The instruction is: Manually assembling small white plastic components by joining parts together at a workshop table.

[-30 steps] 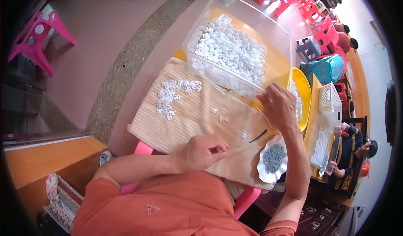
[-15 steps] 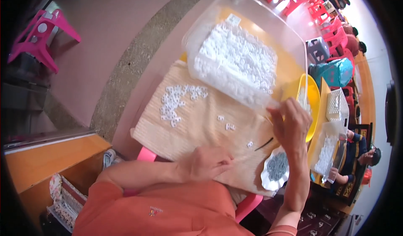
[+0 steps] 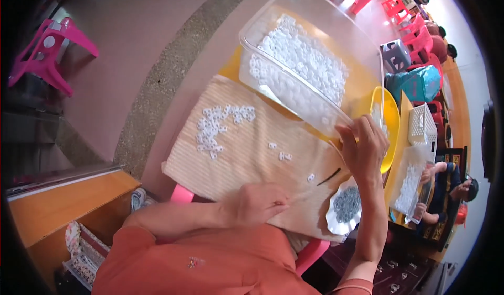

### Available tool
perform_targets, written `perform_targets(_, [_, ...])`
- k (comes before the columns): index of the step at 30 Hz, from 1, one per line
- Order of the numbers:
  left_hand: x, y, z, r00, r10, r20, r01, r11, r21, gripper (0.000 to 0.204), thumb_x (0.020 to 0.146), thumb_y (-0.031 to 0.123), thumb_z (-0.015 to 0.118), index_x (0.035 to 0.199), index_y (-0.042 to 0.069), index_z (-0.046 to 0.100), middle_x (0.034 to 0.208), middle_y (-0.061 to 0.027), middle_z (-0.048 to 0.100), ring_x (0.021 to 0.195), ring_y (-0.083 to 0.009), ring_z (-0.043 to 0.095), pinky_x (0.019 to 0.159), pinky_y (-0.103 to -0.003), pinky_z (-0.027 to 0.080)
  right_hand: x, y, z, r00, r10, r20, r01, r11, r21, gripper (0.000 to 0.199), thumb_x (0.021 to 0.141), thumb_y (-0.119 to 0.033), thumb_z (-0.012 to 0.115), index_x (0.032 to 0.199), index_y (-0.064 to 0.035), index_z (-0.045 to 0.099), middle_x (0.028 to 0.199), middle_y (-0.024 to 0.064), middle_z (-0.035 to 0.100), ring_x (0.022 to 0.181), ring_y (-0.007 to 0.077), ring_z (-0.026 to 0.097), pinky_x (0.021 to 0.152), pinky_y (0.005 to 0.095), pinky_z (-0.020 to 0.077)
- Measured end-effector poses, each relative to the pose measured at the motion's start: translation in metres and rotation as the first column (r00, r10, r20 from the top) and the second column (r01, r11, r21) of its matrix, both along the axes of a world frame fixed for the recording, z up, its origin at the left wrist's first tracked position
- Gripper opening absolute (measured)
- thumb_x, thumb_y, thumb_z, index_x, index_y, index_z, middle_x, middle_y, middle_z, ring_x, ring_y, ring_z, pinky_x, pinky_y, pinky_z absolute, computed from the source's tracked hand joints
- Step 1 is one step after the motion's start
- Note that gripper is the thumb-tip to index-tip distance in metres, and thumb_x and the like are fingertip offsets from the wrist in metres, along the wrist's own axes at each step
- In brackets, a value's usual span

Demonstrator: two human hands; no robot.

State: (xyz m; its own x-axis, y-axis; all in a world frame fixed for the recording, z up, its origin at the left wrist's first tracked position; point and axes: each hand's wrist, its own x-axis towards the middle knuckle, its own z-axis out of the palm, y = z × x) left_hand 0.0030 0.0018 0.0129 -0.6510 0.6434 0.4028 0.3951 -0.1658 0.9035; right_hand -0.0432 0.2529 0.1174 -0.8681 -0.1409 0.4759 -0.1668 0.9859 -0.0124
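Observation:
My right hand (image 3: 366,145) grips the near right corner of a large clear plastic bin (image 3: 310,108), with the thumb at its rim. The bin stands tilted, and a heap of small white plastic pieces (image 3: 304,56) lies inside it. My left hand (image 3: 257,204) rests low over the tan ribbed cloth (image 3: 231,164), fingers curled together; what they hold, if anything, is hidden. A cluster of the same white pieces (image 3: 210,132) lies on the cloth's left side. A few single pieces (image 3: 282,156) are scattered nearer the middle. Beside my right forearm sits a white scalloped dish (image 3: 333,222) of small grey metal parts (image 3: 347,203).
A thin dark stick (image 3: 329,177) lies by the dish. Right of the bin stands a yellow basin (image 3: 389,156). Farther right, a person (image 3: 446,190) handles a clear box of white pieces (image 3: 408,190). A pink stool (image 3: 50,56) stands at far left.
The bin has tipped and shifted slightly under my right hand, and the white pieces inside have settled differently. A white label seen in it before no longer shows. My left hand has barely moved.

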Motion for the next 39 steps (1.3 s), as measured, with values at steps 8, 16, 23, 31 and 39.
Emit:
perform_targets(8, [-0.005,-0.004,0.003,1.000,0.015,0.001,-0.014,1.000,-0.022,0.013,0.077,0.005,0.074,0.087,0.002,0.067,0.089,-0.0117,0.069,0.078,-0.0266,0.067,0.065,-0.034,0.054,0.018,-0.004,0.012,0.995,0.092,0.045,-0.093,0.995,0.021,0.031,0.079,-0.017,0.073,0.069,-0.0047,0.047,0.062,0.0106,0.045,0.056,0.0292,0.052,0.051,0.0387,0.0373])
perform_targets(16, [-0.007,0.000,0.001,0.997,0.011,-0.074,-0.012,1.000,-0.013,0.012,0.077,0.005,0.074,0.086,0.002,0.067,0.089,-0.0121,0.068,0.077,-0.0271,0.067,0.065,-0.034,0.055,0.036,-0.021,0.012,0.997,0.065,-0.028,-0.065,0.998,-0.006,0.032,0.079,-0.019,0.075,0.069,-0.0045,0.047,0.062,0.0106,0.046,0.054,0.0282,0.051,0.049,0.0373,0.0372])
perform_targets(23, [-0.001,0.004,0.000,0.999,0.022,-0.043,-0.022,1.000,0.004,0.013,0.077,0.003,0.074,0.087,0.001,0.064,0.087,-0.0134,0.068,0.077,-0.0281,0.067,0.066,-0.035,0.055,0.040,-0.046,0.021,0.994,0.073,-0.083,-0.075,0.997,-0.024,0.031,0.080,-0.022,0.074,0.070,-0.0050,0.049,0.063,0.0101,0.049,0.057,0.0288,0.053,0.052,0.0375,0.0382])
perform_targets(31, [-0.005,0.006,0.001,0.999,0.044,0.005,-0.044,0.999,0.002,0.010,0.080,0.005,0.070,0.082,0.002,0.061,0.085,-0.0117,0.066,0.076,-0.0275,0.066,0.066,-0.036,0.053,0.023,-0.026,0.010,0.994,0.059,-0.090,-0.062,0.998,-0.033,0.032,0.079,-0.021,0.075,0.070,-0.0041,0.049,0.063,0.0093,0.049,0.058,0.0291,0.052,0.052,0.0372,0.0386])
perform_targets(39, [-0.008,0.002,0.005,0.998,0.028,-0.064,-0.026,0.999,0.032,0.010,0.080,0.006,0.070,0.083,0.001,0.061,0.086,-0.0111,0.066,0.077,-0.0267,0.066,0.067,-0.035,0.053,0.011,-0.011,-0.006,0.994,0.059,0.094,-0.062,0.998,0.028,0.025,0.078,-0.017,0.073,0.072,-0.0038,0.053,0.070,0.0096,0.053,0.067,0.0298,0.055,0.059,0.0377,0.0420])
